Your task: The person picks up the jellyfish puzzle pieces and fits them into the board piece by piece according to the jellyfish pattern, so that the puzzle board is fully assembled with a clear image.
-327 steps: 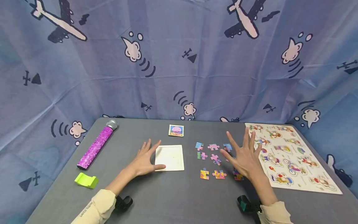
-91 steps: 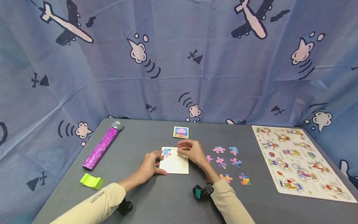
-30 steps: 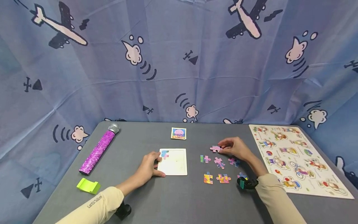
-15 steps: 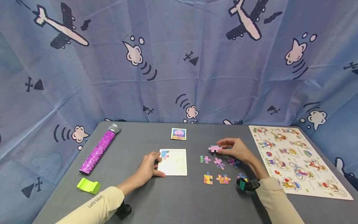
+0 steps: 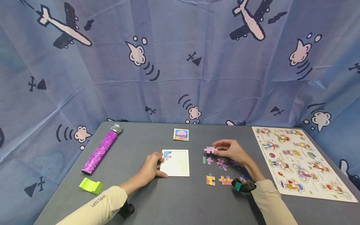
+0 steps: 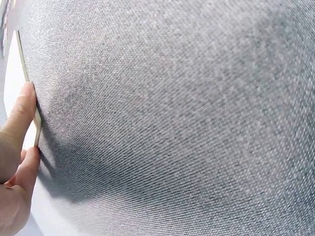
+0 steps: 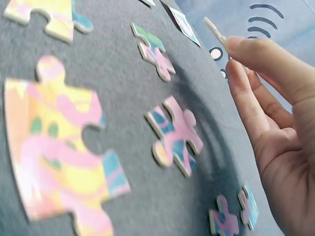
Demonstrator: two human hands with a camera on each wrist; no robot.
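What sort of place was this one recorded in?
Perhaps a small indoor play corner, or a spot staged to look like one: a plane-patterned blue cloth hangs behind a gray table, where puzzle pieces and a glittery microphone lie.

Puzzle tray (image 5: 178, 165): square, off-white, flat, left edge held by left hand (image 5: 150, 167). Blue-and-pink piece (image 5: 167, 155) sits in its far-left corner. Pink piece (image 5: 209, 150) pinched in right hand (image 5: 232, 150), lifted clear (near edge-on in the right wrist view). Loose ones lie flat right of the tray, spaced apart: green-and-pink piece (image 5: 207, 160), pink-and-blue piece (image 5: 222, 164), mostly yellow pieces (image 5: 210, 179) nearest the person.
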